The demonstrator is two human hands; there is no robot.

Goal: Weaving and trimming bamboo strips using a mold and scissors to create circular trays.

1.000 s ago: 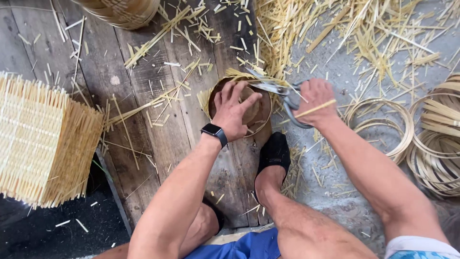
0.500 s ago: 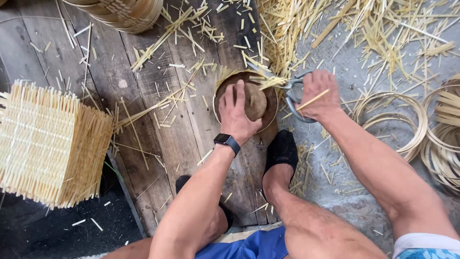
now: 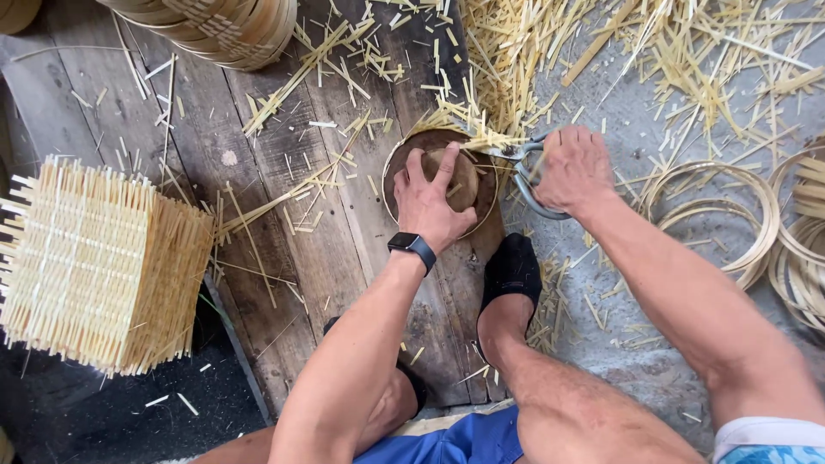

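Note:
My left hand presses down on a round wooden form that sits inside a small bamboo hoop on the plank floor. A black watch is on that wrist. My right hand grips a pair of large metal shears, whose blades reach the hoop's upper right rim among protruding bamboo strips. My foot in a black sock rests just below the hoop.
A stack of woven bamboo mats lies at the left. Round bamboo baskets stand at the top. Several bamboo rings lie at the right. Cut bamboo strips litter the planks and concrete.
The view has shifted so the hoop sits slightly higher and more to the right. My left hand stays on the wooden form; my right hand keeps the shears at the rim.

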